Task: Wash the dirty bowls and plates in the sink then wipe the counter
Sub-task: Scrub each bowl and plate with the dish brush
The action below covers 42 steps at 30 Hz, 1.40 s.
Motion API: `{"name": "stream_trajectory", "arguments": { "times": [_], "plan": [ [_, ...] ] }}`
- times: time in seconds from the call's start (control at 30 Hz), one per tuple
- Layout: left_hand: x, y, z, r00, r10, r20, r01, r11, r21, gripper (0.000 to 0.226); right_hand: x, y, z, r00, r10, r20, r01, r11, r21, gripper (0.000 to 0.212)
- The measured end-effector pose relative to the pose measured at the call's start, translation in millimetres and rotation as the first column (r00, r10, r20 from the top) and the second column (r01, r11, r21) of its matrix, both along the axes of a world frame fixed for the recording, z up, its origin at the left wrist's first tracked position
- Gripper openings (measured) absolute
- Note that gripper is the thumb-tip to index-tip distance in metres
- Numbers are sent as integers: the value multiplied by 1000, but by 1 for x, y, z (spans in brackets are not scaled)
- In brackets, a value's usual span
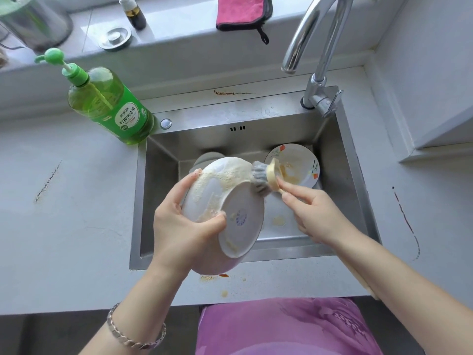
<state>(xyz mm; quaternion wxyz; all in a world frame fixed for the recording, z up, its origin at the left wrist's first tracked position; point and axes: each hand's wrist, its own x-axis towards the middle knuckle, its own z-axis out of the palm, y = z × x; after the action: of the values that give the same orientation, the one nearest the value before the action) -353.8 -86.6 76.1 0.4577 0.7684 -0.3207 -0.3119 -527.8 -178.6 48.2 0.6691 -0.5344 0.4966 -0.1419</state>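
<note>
My left hand [179, 224] grips a white bowl [238, 201] above the steel sink [143, 201], its underside turned toward me and covered with yellowish suds. My right hand [314, 213] holds a dish brush [266, 175] by its cream handle, with the grey bristles pressed against the bowl's upper right side. A dirty flowered plate [297, 162] leans at the sink's back right, smeared with yellow residue. Part of another grey dish [204, 158] shows behind the bowl.
A green dish-soap pump bottle [110, 106] stands at the sink's back left corner. The chrome faucet [314, 52] arches over the back right. A pink cloth [243, 11] hangs on the ledge behind. The counter [76, 226] has brown stains on both sides and orange spills [215, 278] by the front edge.
</note>
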Motion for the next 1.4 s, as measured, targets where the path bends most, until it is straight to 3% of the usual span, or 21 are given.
{"name": "stream_trajectory", "arguments": {
  "times": [0.13, 0.27, 0.47, 0.6, 0.8, 0.97, 1.13, 1.27, 1.4],
  "plan": [
    [1, -3, 0, 1000, 25, -17, -26, 999, -38, 62, 2, 2, 7, 999, -8, 37, 10, 999, -50, 40],
    [3, -5, 2, 1000, 18, 11, -18, 998, -55, 62, -7, 4, -11, 995, -82, -60, 88, 991, 102, 38],
    [7, -9, 1, 1000, 24, -15, -25, 997, -75, 66, 5, -8, -2, 985, -150, 81, 147, 988, 46, 38],
    [10, -10, 1, 999, 48, -26, -50, 994, -96, 67, -6, 12, -23, 988, -152, -31, 155, 975, 161, 37],
    [11, -13, -1, 993, 90, -80, -100, 987, -127, 65, -4, -8, -13, 979, -201, 44, 185, 954, 235, 32],
    [16, -20, -1, 986, 132, -101, -146, 979, -145, 64, -11, 11, -19, 983, -184, -13, 180, 938, 295, 32],
    [18, -21, -3, 975, 145, -166, -168, 977, -134, 66, -5, -14, -8, 982, -190, 19, 181, 959, 218, 34],
    [19, -31, -5, 951, 230, -205, -263, 953, -151, 59, -5, -13, -12, 982, -190, -10, 188, 959, 210, 36],
    [20, -47, -11, 881, 415, -227, -452, 881, -141, 62, 3, 13, -22, 988, -151, -6, 149, 964, 221, 38]
  ]
}}
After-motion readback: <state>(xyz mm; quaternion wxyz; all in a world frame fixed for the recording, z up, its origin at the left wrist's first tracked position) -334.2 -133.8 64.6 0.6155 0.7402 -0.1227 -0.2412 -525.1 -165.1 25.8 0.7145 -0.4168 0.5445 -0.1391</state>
